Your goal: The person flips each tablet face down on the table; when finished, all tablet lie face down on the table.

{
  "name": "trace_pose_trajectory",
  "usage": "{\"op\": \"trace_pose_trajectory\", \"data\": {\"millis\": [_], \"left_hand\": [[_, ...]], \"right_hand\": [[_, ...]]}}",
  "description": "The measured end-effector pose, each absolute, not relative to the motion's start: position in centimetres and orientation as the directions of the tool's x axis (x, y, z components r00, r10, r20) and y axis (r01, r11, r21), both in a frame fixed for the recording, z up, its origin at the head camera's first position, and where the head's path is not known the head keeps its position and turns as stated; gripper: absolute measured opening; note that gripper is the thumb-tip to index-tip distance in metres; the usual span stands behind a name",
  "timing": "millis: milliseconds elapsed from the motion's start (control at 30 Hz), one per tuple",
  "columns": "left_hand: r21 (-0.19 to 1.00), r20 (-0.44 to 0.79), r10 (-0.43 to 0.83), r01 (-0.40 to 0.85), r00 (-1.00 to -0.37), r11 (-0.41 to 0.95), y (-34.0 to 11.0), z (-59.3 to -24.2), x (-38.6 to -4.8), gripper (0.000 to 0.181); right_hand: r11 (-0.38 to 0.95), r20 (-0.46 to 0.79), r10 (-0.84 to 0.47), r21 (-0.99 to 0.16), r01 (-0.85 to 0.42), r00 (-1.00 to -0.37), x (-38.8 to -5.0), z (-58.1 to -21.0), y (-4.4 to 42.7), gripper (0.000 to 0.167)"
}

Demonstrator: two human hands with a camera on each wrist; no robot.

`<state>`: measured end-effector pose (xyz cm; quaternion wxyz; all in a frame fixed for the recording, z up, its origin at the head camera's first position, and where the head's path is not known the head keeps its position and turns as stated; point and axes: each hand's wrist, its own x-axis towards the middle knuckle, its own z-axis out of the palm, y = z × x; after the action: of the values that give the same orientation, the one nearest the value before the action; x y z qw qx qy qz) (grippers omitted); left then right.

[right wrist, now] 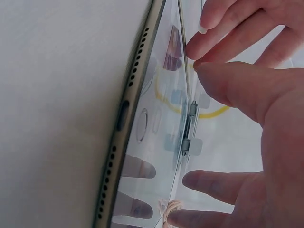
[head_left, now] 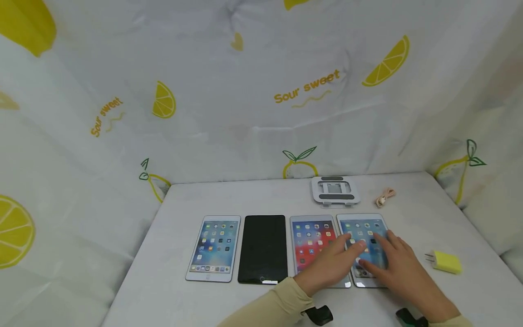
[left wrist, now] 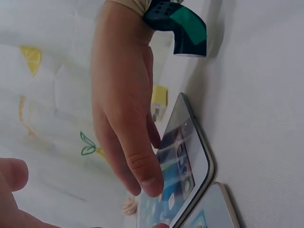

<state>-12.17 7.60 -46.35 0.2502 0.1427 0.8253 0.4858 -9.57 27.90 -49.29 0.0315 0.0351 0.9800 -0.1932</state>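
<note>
Four tablets form a row, all lying flat. My right hand (head_left: 402, 270) is over the rightmost white tablet (head_left: 367, 227), its screen lit with app icons, fingers spread. Across the lower right part of the neighbouring white tablet (head_left: 304, 231), with a red and blue screen, reaches my left hand (head_left: 327, 268); its fingertips are at the rightmost tablet's left side. Neither hand grips anything. In the right wrist view the right hand's thumb and fingers (right wrist: 209, 185) look extended above the glass; whether they touch it I cannot tell.
Further left lie a black tablet (head_left: 262, 247) with a dark screen and a lit white tablet (head_left: 214, 245). At the back are a white folding stand (head_left: 336, 190) and a coiled pinkish cable (head_left: 384, 197). A yellow plug adapter (head_left: 446, 262) sits right of the right hand.
</note>
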Motion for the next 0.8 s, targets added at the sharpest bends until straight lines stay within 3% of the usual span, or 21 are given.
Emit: {"op": "trace_pose_trajectory", "data": {"millis": [800], "left_hand": [[0.861,-0.342,0.337,-0.149,-0.877,0.486,9.6,-46.3,-12.4,0.065]], "right_hand": [[0.921,-0.107,0.045,-0.381,0.083,-0.993,-10.1,-49.5,29.2,0.099]]}}
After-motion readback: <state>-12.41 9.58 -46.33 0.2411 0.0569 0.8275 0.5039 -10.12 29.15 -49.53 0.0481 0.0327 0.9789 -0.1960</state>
